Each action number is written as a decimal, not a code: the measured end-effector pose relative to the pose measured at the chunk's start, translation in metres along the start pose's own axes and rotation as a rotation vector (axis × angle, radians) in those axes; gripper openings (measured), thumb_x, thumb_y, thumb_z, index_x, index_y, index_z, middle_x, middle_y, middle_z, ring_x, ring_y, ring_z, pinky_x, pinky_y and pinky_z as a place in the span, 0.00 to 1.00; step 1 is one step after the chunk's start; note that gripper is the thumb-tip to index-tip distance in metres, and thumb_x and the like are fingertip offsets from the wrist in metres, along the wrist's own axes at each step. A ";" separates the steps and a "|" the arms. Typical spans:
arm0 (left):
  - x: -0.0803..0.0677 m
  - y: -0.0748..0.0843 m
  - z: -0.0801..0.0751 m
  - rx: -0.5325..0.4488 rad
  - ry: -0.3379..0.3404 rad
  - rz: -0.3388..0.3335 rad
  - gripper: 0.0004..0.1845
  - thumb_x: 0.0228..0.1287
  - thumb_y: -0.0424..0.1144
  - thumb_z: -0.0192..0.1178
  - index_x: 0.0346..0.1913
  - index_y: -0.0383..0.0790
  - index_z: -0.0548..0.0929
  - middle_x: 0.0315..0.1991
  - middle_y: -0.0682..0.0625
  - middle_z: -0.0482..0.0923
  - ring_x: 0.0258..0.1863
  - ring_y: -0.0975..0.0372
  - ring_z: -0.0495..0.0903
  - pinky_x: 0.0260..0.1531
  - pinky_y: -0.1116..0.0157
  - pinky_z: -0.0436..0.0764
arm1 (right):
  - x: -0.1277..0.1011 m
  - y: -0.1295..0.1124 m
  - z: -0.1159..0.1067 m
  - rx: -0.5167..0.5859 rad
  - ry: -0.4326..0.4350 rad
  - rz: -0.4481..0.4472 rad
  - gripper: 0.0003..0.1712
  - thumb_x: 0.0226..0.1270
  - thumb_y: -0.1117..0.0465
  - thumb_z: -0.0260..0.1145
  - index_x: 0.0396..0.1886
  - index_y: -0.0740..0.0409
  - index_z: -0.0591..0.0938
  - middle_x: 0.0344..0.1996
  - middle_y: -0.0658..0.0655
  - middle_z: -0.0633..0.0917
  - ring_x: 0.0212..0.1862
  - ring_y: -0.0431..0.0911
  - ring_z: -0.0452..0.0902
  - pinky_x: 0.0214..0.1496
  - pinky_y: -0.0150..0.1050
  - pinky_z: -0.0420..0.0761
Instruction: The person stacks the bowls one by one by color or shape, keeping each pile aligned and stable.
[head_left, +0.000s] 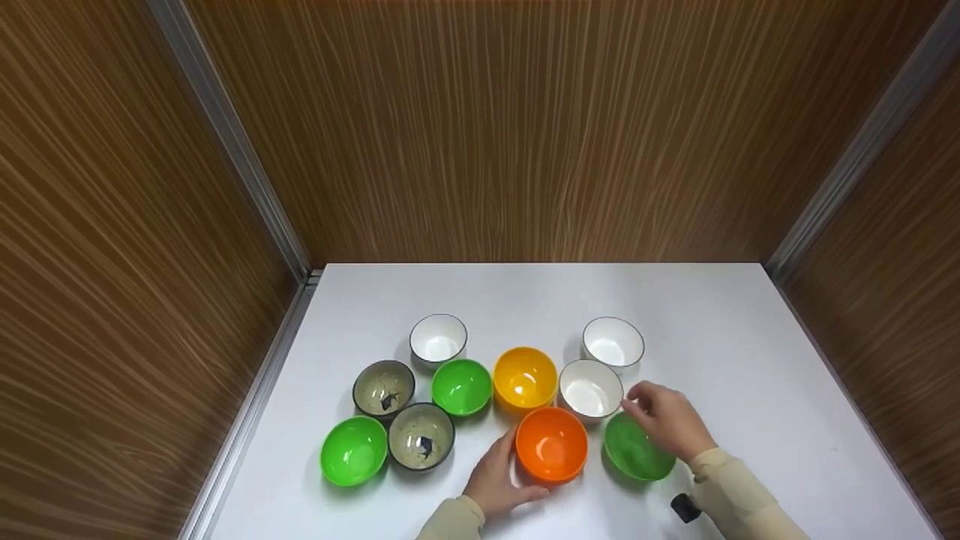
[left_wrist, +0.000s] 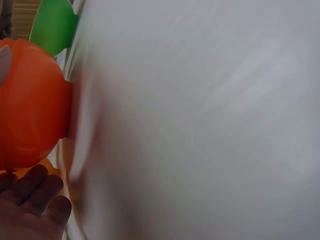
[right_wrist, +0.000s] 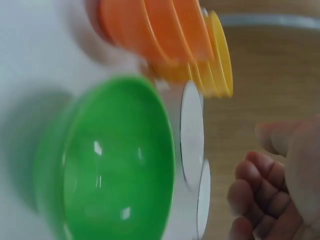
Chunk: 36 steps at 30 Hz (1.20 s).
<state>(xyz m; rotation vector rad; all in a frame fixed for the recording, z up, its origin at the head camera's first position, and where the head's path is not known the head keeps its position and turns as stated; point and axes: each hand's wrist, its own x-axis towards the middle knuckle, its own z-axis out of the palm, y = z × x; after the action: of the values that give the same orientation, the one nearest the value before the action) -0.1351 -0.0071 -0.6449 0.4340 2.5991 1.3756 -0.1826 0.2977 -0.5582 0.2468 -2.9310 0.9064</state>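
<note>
**Ann:** Orange plastic is where the action sits. The left hand (head_left: pixel 496 478) cups the near-left wall of the orange bowl (head_left: pixel 551 444), fingers gently curved against it, thumb along the front; a resting touch, not a firm grip.

**Ben:** And the right hand (head_left: pixel 666 421) hovers over the far rim of the dark green bowl (head_left: pixel 636 448), fingers loosely bent, fingertips (head_left: pixel 631 406) close to the white bowl (head_left: pixel 590 388). Whether they touch either rim, nobody can tell from here.

**Ann:** To lift well, the judgement would be: thumb inside, fingers outside, straight up, since the orange bowl's neighbours crowd it: the yellow bowl (head_left: pixel 525 377) just behind, white and green just beside.

**Ben:** All on the white table (head_left: pixel 750 360), with more bowls well to the left.

**Ann:** Hard spots? The left wrist view is smeared; only the orange bowl's side and some fingers (left_wrist: pixel 35 200) show. The right hand covers part of the green rim, and the small black object (head_left: pixel 685 508) by the right sleeve can't be identified.
</note>
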 end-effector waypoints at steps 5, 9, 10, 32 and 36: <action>-0.003 0.000 -0.003 0.006 0.001 0.008 0.61 0.40 0.60 0.75 0.74 0.37 0.54 0.71 0.43 0.61 0.68 0.51 0.63 0.67 0.49 0.63 | -0.006 0.024 -0.017 -0.027 0.026 0.079 0.11 0.65 0.56 0.66 0.38 0.60 0.83 0.28 0.51 0.81 0.32 0.45 0.75 0.33 0.41 0.77; -0.007 -0.001 -0.006 0.014 0.014 0.026 0.60 0.41 0.59 0.75 0.73 0.36 0.55 0.69 0.43 0.63 0.66 0.52 0.66 0.66 0.51 0.65 | -0.012 0.038 -0.020 -0.037 0.012 0.126 0.17 0.65 0.52 0.65 0.42 0.63 0.82 0.32 0.54 0.82 0.35 0.47 0.77 0.36 0.44 0.79; -0.007 -0.002 -0.007 0.014 0.017 0.030 0.60 0.42 0.59 0.74 0.73 0.36 0.56 0.68 0.44 0.64 0.65 0.53 0.67 0.66 0.51 0.66 | -0.014 0.041 -0.019 -0.036 0.002 0.137 0.19 0.66 0.51 0.65 0.43 0.63 0.82 0.33 0.55 0.83 0.36 0.48 0.77 0.36 0.45 0.79; -0.013 0.004 -0.009 0.027 0.020 0.004 0.57 0.45 0.63 0.71 0.73 0.39 0.57 0.66 0.48 0.68 0.63 0.54 0.69 0.64 0.51 0.69 | -0.023 0.051 0.003 0.013 -0.245 0.242 0.17 0.71 0.58 0.58 0.51 0.66 0.79 0.41 0.63 0.84 0.42 0.54 0.80 0.44 0.54 0.82; -0.018 0.009 -0.015 0.056 0.049 0.034 0.54 0.47 0.61 0.71 0.73 0.39 0.58 0.64 0.47 0.69 0.61 0.55 0.71 0.61 0.53 0.72 | -0.023 0.050 0.004 0.021 -0.250 0.254 0.19 0.71 0.57 0.58 0.53 0.67 0.78 0.41 0.64 0.83 0.43 0.55 0.80 0.45 0.54 0.82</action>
<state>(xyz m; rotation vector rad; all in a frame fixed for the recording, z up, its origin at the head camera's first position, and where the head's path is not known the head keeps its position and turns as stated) -0.1207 -0.0200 -0.6291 0.4606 2.6877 1.3433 -0.1683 0.3390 -0.5919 -0.0151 -3.2399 1.0034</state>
